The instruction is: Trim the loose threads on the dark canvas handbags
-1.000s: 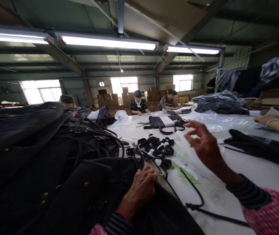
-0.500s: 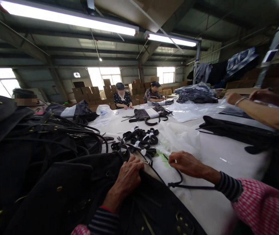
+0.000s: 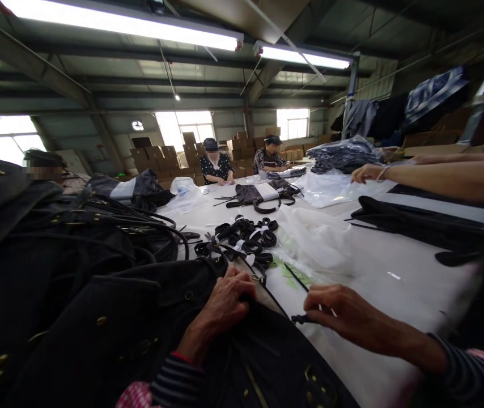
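Observation:
My left hand (image 3: 230, 299) is closed on the upper edge of a black cloth bag (image 3: 135, 306) with brass-coloured eyelets, which lies in front of me. My right hand (image 3: 344, 310), to the right of the bag, pinches a thin black cord (image 3: 296, 277). One end of the cord sticks out past the fingertips towards the far side, and a knotted part (image 3: 300, 319) shows below them. Just beyond my left hand lie several coiled black straps (image 3: 248, 235) with white bands. A metal buckle sits by the bag's edge.
More black bags (image 3: 21, 238) are heaped at left. Crumpled clear plastic (image 3: 314, 232) and green slips (image 3: 291, 276) lie on the white table (image 3: 378, 311). A co-worker's arms (image 3: 446, 175) reach in at right above a black bag (image 3: 420, 224). Two people (image 3: 216, 164) work across the table.
My right hand has moved right and slightly down with the cord, drawing it along. My left hand stays on the bag. The co-worker's hand at right has reached further left, onto the plastic.

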{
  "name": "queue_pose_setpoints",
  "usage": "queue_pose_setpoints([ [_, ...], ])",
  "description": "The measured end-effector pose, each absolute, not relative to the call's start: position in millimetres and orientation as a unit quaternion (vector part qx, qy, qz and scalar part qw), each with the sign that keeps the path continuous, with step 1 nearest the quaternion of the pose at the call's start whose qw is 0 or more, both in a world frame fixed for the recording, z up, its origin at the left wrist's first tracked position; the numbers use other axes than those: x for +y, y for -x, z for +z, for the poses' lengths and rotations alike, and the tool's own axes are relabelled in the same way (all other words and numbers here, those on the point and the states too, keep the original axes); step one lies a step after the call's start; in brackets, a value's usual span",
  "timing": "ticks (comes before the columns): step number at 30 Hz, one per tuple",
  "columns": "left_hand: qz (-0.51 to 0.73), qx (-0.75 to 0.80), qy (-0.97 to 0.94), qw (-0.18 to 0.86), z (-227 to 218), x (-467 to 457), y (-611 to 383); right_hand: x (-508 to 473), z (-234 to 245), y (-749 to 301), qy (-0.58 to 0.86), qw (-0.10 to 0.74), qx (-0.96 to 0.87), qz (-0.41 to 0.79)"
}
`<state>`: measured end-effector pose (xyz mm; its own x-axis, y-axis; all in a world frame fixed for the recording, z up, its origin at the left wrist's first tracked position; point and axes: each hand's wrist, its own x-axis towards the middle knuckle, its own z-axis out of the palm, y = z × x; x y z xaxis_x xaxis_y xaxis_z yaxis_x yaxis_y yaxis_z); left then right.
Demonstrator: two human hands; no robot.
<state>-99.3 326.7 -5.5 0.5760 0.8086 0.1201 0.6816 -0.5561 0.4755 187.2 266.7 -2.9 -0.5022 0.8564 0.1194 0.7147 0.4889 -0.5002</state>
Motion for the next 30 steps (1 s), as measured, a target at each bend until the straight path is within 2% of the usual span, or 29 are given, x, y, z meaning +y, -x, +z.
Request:
queue_pose_setpoints([
  [4, 0.179, 0.434, -0.865, 0.179, -12, 328, 98, 240, -22, -173, 0.475, 0.188, -0.848, 0.138],
  [8, 0.184, 0.444, -0.859, 0.176, -11, 325, 95, 217, -37, -173, 0.471, 0.243, -0.834, 0.152],
  [11, 0.182, 0.452, -0.855, 0.178, -9, 321, 93, 210, -33, -176, 0.472, 0.252, -0.816, 0.218],
  [18, 0.186, 0.418, -0.855, 0.243, -6, 311, 100, 216, -6, -171, 0.47, 0.185, -0.74, 0.443],
  [20, 0.163, 0.396, -0.864, 0.264, -5, 304, 103, 218, -2, -174, 0.438, 0.156, -0.76, 0.454],
  [22, 0.16, 0.39, -0.87, 0.257, -8, 293, 104, 225, 0, -182, 0.413, 0.143, -0.813, 0.386],
  [24, 0.18, 0.406, -0.87, 0.217, -16, 280, 104, 241, 1, -195, 0.416, 0.157, -0.856, 0.263],
  [27, 0.194, 0.424, -0.871, 0.154, -32, 268, 108, 273, 3, -222, 0.495, 0.188, -0.843, 0.1],
  [30, 0.205, 0.409, -0.881, 0.119, -44, 270, 114, 294, 2, -244, 0.564, 0.172, -0.807, 0.042],
])
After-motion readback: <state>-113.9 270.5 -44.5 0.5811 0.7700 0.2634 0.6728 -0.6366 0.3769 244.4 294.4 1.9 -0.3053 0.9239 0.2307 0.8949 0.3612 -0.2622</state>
